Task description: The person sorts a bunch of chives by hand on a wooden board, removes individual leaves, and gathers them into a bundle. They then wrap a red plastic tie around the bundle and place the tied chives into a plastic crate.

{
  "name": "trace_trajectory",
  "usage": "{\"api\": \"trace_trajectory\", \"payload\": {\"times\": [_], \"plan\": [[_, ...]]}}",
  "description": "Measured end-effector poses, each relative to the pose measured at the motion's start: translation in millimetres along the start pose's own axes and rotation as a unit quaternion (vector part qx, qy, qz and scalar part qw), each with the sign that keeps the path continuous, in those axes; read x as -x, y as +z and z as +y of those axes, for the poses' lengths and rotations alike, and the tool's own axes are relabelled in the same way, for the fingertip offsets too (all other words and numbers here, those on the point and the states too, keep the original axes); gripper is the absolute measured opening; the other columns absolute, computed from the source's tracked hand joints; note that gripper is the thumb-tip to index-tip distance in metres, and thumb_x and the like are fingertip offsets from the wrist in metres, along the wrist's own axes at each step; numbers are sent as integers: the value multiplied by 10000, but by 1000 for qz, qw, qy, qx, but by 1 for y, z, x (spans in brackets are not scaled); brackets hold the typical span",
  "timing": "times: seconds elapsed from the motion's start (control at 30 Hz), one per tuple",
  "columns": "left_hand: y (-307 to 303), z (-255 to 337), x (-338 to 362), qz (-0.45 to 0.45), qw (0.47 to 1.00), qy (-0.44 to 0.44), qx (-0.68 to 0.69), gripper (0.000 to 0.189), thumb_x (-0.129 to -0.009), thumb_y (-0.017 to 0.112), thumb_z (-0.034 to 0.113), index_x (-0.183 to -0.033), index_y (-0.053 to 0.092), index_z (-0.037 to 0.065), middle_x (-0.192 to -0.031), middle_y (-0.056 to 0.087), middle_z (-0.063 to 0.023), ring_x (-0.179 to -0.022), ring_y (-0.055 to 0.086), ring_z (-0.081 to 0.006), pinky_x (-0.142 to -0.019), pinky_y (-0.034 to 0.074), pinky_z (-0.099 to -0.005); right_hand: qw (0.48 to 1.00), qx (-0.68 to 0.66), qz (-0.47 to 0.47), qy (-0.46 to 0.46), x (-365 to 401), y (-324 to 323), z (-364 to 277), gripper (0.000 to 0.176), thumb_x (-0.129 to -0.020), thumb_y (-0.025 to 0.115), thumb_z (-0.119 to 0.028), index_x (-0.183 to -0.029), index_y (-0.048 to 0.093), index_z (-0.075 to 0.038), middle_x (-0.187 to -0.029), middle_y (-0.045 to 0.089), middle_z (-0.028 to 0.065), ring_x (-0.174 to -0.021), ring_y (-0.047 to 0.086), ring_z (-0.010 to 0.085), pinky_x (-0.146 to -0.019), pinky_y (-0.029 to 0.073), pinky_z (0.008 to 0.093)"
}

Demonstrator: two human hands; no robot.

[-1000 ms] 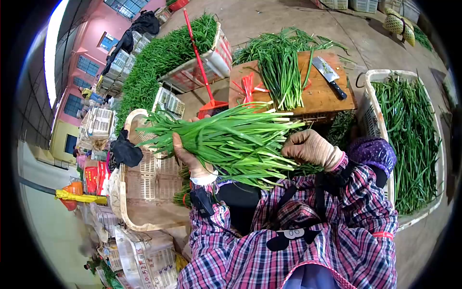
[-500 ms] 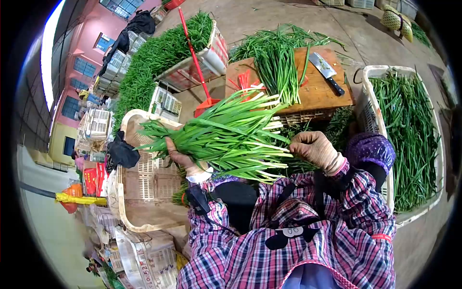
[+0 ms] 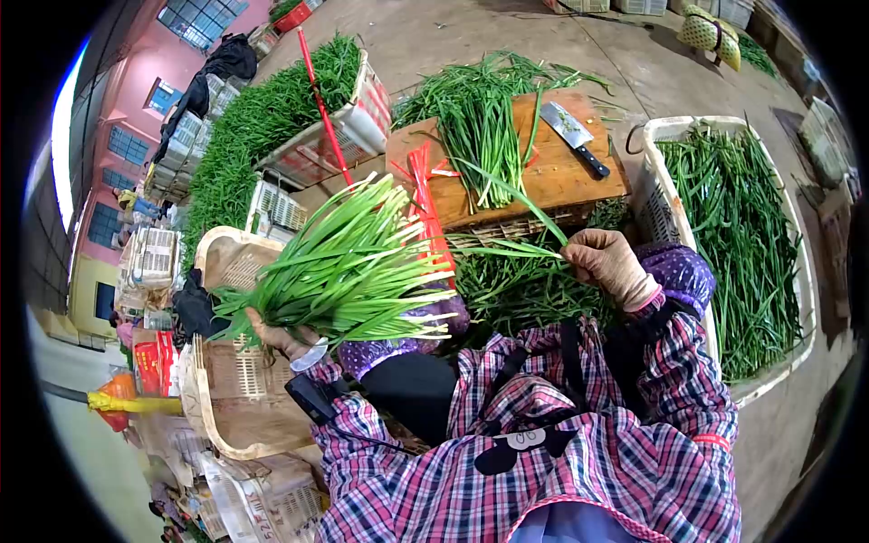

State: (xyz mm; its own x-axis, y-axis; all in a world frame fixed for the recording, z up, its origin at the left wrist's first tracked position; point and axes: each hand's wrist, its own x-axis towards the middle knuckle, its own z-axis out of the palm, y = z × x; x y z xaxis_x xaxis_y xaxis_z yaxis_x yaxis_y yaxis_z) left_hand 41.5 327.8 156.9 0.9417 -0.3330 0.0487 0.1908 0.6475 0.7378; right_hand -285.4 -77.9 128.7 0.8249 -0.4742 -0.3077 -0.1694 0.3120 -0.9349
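Observation:
A large bunch of long green stalks with pale ends (image 3: 362, 262) lies in my left hand (image 3: 282, 337), whose fingers wrap round its leafy end. My gloved right hand (image 3: 608, 266) pinches a few loose green leaves (image 3: 520, 201), which stretch up and left from the fingertips, apart from the bunch. Behind the hands, another pile of stalks (image 3: 484, 136) rests on a wooden board (image 3: 566, 185). A cleaver with a black handle (image 3: 570, 131) lies on the board's right part. Red strips (image 3: 422, 199) hang over the board's left front edge.
A crate of greens (image 3: 638, 213) stands at the right. At the left is a crate with a bare bottom (image 3: 213, 398). Heaped greens (image 3: 244, 136) and a red pole (image 3: 324, 104) are behind it. Loose greens (image 3: 516, 294) lie below the board.
My left hand and its bunch have shifted left in the view. My right hand, near the stalk ends before, is now apart from the bunch with leaves between its fingers. The view has shifted.

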Motion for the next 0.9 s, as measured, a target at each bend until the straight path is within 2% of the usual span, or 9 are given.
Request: {"api": "trace_trajectory", "payload": {"times": [0.1,0.17,0.23,0.27,0.37,0.5,0.57,0.67,0.9], "plan": [[4,8,1,44,998,52,0,650,-905,310,554,-1369,384,105,-1300,478,-206,-1090,521,-440,-894,414,-638,984,176,-5,-5,4,-9,-4,117,-821,664,-165,-817,654,-48,-613,567,13,-525,497,100,-503,407,255],[-3,6,0,117,985,119,-53,616,-909,332,523,-1343,414,93,-1253,529,-182,-1030,575,-389,-874,470,-570,843,500,-27,-197,9,-20,-1,156,-759,673,-251,-787,676,-97,-700,623,140,-653,620,296,-600,474,398],[-12,3,-3,116,984,134,-4,611,-908,351,521,-1321,434,78,-1222,552,-175,-1013,589,-367,-864,489,-545,710,685,-87,-137,10,-21,-4,217,-750,668,-297,-827,671,-95,-710,638,136,-698,622,333,-621,484,419],[-25,4,-3,88,990,114,8,596,-903,386,516,-1292,464,71,-1211,557,-176,-1017,586,-371,-859,492,-546,709,685,-89,-141,13,-16,-8,217,-750,668,-297,-827,671,-95,-710,638,136,-698,622,333,-621,484,419],[-45,2,-10,139,977,141,-76,577,-900,421,502,-1270,484,64,-1205,560,-171,-1017,585,-374,-847,493,-552,805,552,-77,-202,15,2,-15,305,-757,678,-310,-995,659,-120,-732,639,156,-702,636,305,-632,492,406],[15,-8,6,207,965,138,-82,545,-889,479,467,-1251,499,61,-1211,556,-159,-1030,582,-346,-934,452,-504,981,96,-141,-91,10,52,-30,274,-849,647,-183,-1082,627,-40,-732,634,43,-629,586,121,-574,473,261],[40,-15,14,232,959,139,-84,500,-891,489,440,-1209,540,58,-1186,576,-155,-1038,582,-314,-958,437,-475,984,-4,-172,-52,11,74,-52,260,-862,627,-139,-1089,617,-14,-754,605,-11,-618,544,72,-554,446,212],[61,-20,24,-117,989,40,84,463,-892,503,433,-1131,602,48,-1138,614,-152,-1033,587,-313,-942,439,-501,978,-104,-180,-6,4,99,-64,380,-875,607,-161,-1196,526,25,-695,603,28,-544,533,83,-500,425,204],[100,-29,21,-184,964,66,178,412,-882,540,409,-1027,609,30,-1018,627,-99,-1137,487,-381,-1079,255,-564,963,-123,-226,75,-16,106,-56,358,-856,618,-312,-1052,607,-12,-677,628,78,-415,529,109,-398,443,214]]}}
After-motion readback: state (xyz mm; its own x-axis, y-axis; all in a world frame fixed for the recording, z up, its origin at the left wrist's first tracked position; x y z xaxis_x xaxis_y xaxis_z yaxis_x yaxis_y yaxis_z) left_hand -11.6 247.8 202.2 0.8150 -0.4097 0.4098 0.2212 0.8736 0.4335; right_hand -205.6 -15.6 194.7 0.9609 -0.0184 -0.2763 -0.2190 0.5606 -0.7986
